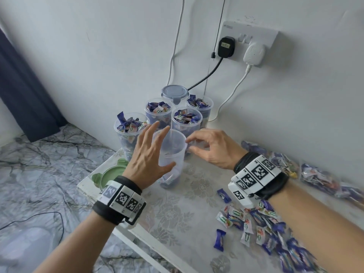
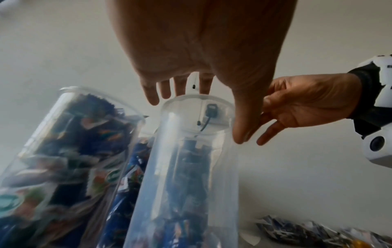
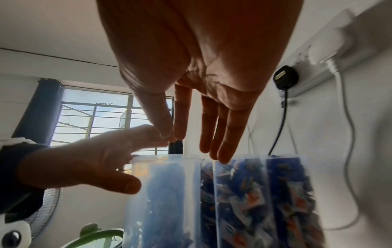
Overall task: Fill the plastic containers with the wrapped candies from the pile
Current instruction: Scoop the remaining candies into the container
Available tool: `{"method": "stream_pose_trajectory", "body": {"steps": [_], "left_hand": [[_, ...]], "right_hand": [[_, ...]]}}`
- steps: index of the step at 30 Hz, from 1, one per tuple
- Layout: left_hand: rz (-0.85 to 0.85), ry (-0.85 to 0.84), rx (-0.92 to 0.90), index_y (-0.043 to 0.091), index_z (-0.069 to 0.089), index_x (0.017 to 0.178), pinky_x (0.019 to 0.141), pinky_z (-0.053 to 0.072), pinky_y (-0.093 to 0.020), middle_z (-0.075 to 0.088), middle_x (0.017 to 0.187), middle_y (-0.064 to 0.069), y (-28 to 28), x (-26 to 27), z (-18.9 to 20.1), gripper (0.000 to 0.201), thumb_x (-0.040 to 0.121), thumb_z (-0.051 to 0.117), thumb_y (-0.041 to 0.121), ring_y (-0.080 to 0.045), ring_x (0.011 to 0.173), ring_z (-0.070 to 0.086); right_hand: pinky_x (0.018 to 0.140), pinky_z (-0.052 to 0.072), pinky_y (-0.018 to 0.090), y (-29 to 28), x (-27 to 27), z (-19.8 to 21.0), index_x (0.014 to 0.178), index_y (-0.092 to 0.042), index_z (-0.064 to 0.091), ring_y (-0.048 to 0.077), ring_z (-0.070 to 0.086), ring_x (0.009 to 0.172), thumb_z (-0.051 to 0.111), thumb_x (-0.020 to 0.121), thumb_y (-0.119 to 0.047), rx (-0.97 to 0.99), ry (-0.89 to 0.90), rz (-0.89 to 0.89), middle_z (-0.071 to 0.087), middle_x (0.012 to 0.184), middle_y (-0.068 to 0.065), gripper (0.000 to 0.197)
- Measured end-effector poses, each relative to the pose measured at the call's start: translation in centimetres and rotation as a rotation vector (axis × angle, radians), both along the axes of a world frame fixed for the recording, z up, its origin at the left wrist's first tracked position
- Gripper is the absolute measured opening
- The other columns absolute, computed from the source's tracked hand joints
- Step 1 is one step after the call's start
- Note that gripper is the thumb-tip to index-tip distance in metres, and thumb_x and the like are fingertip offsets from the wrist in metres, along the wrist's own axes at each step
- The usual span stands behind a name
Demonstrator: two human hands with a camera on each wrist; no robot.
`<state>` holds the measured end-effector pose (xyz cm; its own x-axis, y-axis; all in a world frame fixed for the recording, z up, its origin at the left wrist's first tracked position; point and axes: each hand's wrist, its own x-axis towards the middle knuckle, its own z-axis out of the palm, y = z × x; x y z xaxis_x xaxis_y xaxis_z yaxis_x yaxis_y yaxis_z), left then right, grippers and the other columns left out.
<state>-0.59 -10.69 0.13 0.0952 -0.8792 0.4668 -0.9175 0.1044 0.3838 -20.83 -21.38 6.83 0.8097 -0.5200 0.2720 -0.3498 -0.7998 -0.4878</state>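
Our left hand [image 1: 149, 156] sits at frame centre in the head view, fingers spread and straight, with the thumb lying against the near wall of the cup [image 1: 171, 154]. No finger curls round it. Our right hand [image 1: 211, 147] is just right of the cup, fingers loosely bent, with thumb and forefinger close together at the rim. We cannot tell whether they pinch the rim or hold anything between them.

The cup stands upright on the table [image 1: 177, 203], directly in front of four filled cups [image 1: 187, 120] and one lidded cup [image 1: 174, 93] near the wall. It is nearly empty, with only a few candies visible at the bottom.

Handling, as we judge it: the cup is thin clear plastic, light, smooth and tall, so it tips easily and flexes under a squeeze. We take hold at mid-wall with one hand wrapped round it, not at the rim.

The candies [image 1: 256, 223] lie in a loose pile at lower right. They are light, with slick crinkly wrappers, and are best gathered by the handful and dropped in from just above the rim.
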Motion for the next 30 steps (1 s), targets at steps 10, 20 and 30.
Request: {"method": "stream_pose_trajectory", "body": {"steps": [10, 20, 30], "left_hand": [[-0.326, -0.056, -0.08, 0.014, 0.059, 0.129, 0.104, 0.037, -0.037, 0.047, 0.141, -0.012, 1.0, -8.1, -0.1, 0.052, 0.083, 0.074, 0.031, -0.03, 0.125, 0.045], [-0.717, -0.099, 0.488, 0.03, 0.068, 0.111, 0.068, 0.057, -0.035, 0.067, 0.1, 0.013, -0.4, -13.9, -6.6, 0.047, 0.081, 0.048, 0.061, -0.005, 0.079, 0.061], [-0.713, -0.379, 0.74, 0.049, 0.046, 0.135, 0.062, 0.033, -0.01, 0.051, 0.115, 0.021, -0.8, -16.3, -7.2, 0.061, 0.079, 0.066, 0.061, 0.004, 0.076, 0.052]], "right_hand": [[0.081, 0.046, 0.025, 2.1, -14.1, -4.0, 0.123, -0.021, 0.062, 0.008, 0.057, 0.095, 0.062, 0.093, -0.034, 0.115, 0.277, -0.301, 0.065, 0.117, -0.002, 0.033], [0.087, 0.039, 0.025, 9.4, -30.1, -7.3, 0.135, -0.027, 0.051, 0.014, 0.053, 0.111, 0.064, 0.091, -0.04, 0.344, 0.514, -0.619, 0.056, 0.131, 0.003, 0.048], [0.113, 0.032, 0.046, 18.6, -40.4, -10.2, 0.139, -0.065, -0.004, 0.029, 0.013, 0.147, 0.074, 0.062, -0.07, 0.492, 0.778, -0.79, 0.003, 0.161, 0.002, 0.11]]}}
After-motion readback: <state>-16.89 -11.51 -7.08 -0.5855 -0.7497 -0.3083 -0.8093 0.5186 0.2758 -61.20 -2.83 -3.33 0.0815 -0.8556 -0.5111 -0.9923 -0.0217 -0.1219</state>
